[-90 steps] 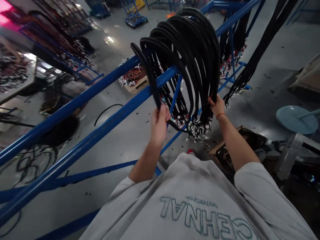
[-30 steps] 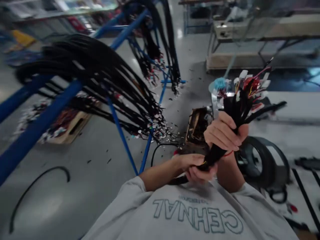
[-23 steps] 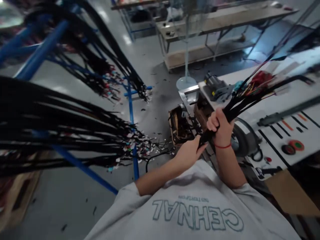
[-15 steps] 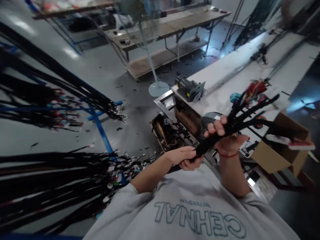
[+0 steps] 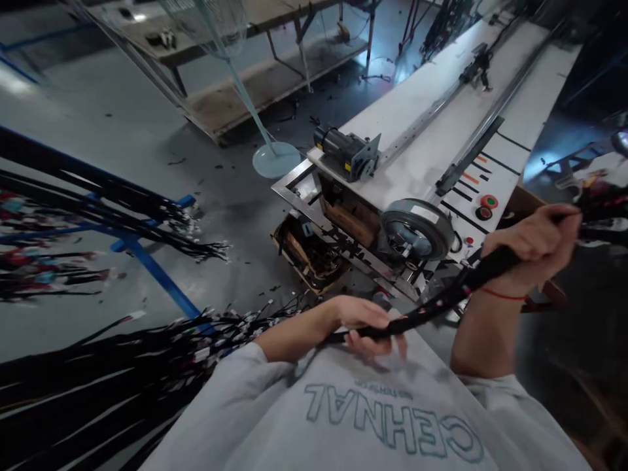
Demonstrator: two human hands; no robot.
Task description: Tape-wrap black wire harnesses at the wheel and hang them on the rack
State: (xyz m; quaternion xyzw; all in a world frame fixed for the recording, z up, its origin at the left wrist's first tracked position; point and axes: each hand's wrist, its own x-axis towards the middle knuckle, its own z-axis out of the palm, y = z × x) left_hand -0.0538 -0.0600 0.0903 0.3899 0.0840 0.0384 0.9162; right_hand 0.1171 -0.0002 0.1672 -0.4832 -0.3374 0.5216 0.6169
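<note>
A black wire harness [image 5: 441, 301] runs slantwise in front of my chest. My right hand [image 5: 532, 245] is closed around its upper part at the right, a red string on the wrist. The harness's branched end with connectors [image 5: 601, 203] sticks out past that fist, blurred. My left hand [image 5: 367, 324] sits low by my grey shirt, fingers curled loosely around the harness's lower part. Both hands are beside the near end of a long white workbench [image 5: 426, 157].
On the workbench are a black motor [image 5: 346, 154], a round grey reel [image 5: 417, 229] and coloured buttons [image 5: 485, 206]. Many black harnesses [image 5: 98, 353] hang from a blue rack [image 5: 157, 275] at the left. A fan base [image 5: 275, 159] and wooden tables [image 5: 255, 39] stand behind.
I pulled one harness off the blue rack and turned right toward the white workbench. My right hand has moved out to the right along the harness; the left stays near my chest.
</note>
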